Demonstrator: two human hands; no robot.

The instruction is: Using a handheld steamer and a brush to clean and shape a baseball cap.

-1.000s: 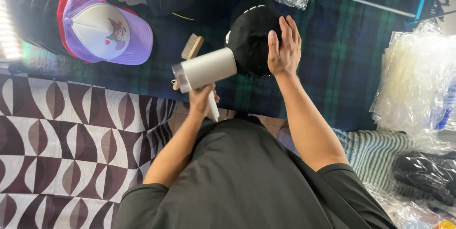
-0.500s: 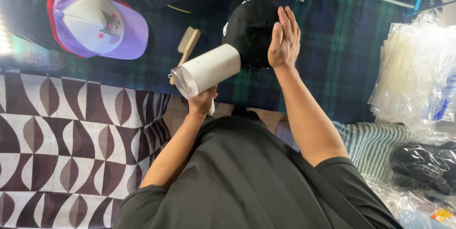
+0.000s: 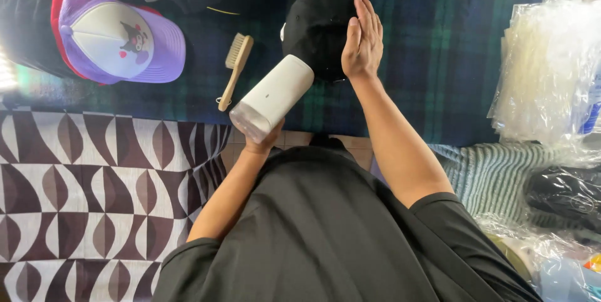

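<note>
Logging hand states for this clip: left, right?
Left hand: closed around the white handheld steamer.
Right hand: open, flat against the black cap.

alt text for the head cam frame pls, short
Seen from above, a person's left hand holds a white handheld steamer aimed at a black cap, while the right hand rests flat against the cap's side. They lie over a dark plaid cloth, with a wooden brush and a purple-and-white cap to the left and clear plastic bags to the right.
</note>
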